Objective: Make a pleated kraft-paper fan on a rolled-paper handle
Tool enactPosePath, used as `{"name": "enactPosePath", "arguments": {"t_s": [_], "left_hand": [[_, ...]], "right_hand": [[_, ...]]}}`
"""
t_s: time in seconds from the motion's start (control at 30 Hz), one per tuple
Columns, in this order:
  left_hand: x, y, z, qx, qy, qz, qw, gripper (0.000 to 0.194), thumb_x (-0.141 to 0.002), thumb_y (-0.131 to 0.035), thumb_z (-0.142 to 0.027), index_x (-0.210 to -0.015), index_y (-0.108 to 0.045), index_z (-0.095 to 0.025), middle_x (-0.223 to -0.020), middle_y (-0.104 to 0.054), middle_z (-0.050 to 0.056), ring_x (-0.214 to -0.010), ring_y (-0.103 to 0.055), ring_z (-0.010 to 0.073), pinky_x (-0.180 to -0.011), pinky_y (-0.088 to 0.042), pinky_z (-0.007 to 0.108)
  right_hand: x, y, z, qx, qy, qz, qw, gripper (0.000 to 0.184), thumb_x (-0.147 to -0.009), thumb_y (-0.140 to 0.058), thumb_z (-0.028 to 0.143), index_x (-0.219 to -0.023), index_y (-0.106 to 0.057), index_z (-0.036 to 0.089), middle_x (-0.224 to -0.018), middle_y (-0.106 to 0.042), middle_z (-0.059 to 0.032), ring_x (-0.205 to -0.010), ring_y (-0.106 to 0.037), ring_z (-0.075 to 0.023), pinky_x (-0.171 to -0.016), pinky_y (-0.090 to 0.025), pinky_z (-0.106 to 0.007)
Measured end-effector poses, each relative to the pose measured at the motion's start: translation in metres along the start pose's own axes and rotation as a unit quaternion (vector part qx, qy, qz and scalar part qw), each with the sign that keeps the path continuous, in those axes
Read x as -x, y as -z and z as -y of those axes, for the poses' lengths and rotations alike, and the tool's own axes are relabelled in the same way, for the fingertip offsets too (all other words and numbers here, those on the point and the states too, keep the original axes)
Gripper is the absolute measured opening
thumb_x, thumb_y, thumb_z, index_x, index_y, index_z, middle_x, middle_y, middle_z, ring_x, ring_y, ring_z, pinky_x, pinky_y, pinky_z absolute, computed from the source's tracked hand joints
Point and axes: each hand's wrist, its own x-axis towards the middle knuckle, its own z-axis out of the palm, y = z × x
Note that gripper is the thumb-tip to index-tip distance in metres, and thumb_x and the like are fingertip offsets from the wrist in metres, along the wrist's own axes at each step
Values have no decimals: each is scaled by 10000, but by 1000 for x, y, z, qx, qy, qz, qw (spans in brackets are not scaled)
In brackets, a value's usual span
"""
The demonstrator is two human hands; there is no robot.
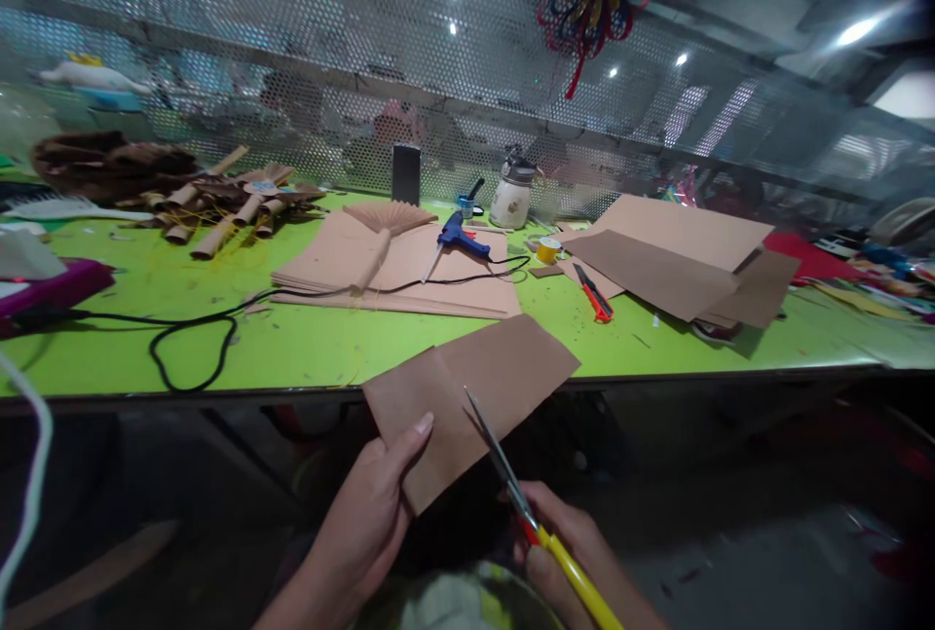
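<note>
Between thumb and fingers my left hand (369,503) grips a piece of brown paper (504,362) at its lower left; a shorter flap lies over that end. The paper is held in front of the table edge, tilted up to the right. My right hand (562,533) is closed around a pair of scissors (507,474) with yellow and red handles. Their blades point up and left across the paper's lower edge, slightly parted at the tips. Whether the paper lies between the blades I cannot tell.
On the green table (292,352) lie stacked brown sheets (314,265), a blue glue gun (460,236) with black cord, a red utility knife (593,294), a yellow spool (547,249) and larger brown sheets (657,270). A white bottle (511,197) and rolled paper pieces (211,239) stand behind.
</note>
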Motion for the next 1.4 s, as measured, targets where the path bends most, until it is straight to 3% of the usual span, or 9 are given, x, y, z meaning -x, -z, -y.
{"name": "enactPosePath", "arguments": {"t_s": [0.53,0.73,0.9,1.1,1.27,1.4], "left_hand": [[-3,2,2,1,5,2,1000,438,-805,-690,-280,-1194,-648,-83,-1093,-725,156,-1037,-671,327,-885,-561,411],[-6,6,5,-8,4,-7,1000,419,-796,-697,-221,-1186,-650,-76,-1121,-715,153,-1068,-657,321,-891,-562,392],[-9,12,4,1,2,7,1000,430,-814,-685,-259,-1200,-640,-76,-1118,-715,161,-1055,-663,323,-895,-560,397],[-18,21,-1,-10,-25,-14,1000,442,-803,-699,-255,-1209,-636,-94,-1122,-716,154,-1038,-672,317,-888,-562,396],[-16,17,1,-4,-4,-5,1000,423,-828,-675,-299,-1196,-644,-92,-1136,-711,151,-1060,-662,311,-892,-559,390],[-10,11,3,-1,12,11,1000,416,-832,-671,-307,-1173,-656,-71,-1128,-712,157,-1072,-655,310,-899,-554,380]], "right_hand": [[2,-1,1,29,16,-23,999,650,-831,-390,719,-1059,-628,159,-644,-402,5,-586,-347,-124,-513,-302,-236],[2,-2,-4,30,7,-26,999,616,-837,-424,691,-1038,-650,154,-612,-332,32,-535,-271,-101,-487,-213,-243],[1,-3,-11,47,12,-30,998,627,-829,-428,700,-1039,-659,157,-624,-381,21,-542,-293,-104,-501,-230,-248],[2,-5,-18,54,21,-24,998,638,-835,-413,700,-1050,-657,152,-636,-427,8,-548,-324,-107,-499,-261,-239],[2,-7,-17,32,3,-31,999,652,-832,-417,715,-1084,-637,155,-694,-481,-17,-610,-391,-125,-555,-367,-225],[-2,-6,-11,-7,-7,-7,1000,664,-828,-414,728,-1096,-623,157,-682,-443,1,-588,-359,-111,-523,-328,-216]]}}
